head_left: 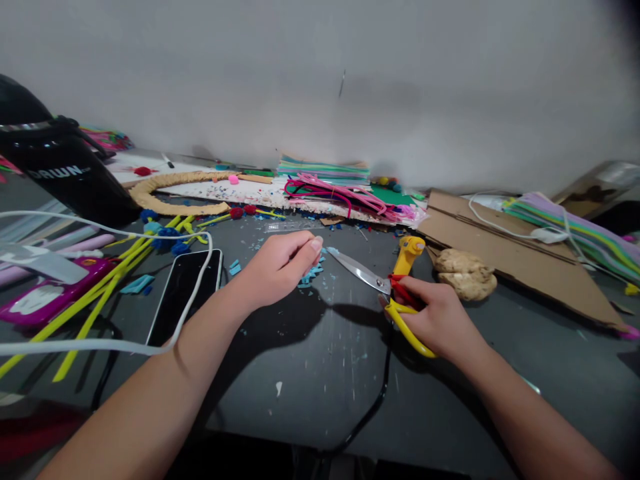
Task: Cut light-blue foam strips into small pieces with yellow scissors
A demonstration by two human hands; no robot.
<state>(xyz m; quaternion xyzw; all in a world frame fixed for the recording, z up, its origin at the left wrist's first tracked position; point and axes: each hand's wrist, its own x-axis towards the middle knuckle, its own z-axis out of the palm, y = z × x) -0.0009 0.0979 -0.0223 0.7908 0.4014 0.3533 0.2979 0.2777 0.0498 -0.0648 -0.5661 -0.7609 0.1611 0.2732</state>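
A dark grey table (320,373) littered with blue scraps (313,272) runs up to a plain white wall. One phone (185,293) lies face up at the left, beside the left hand (277,267), which is pinched shut on something too small to tell. One pair of scissors (385,293) sits in the right hand (435,317), gripped by the yellow handles. Its blades lie closed or nearly so, their long axis aimed up-left at the left fingertips, just short of touching. One glue gun (407,253) stands behind.
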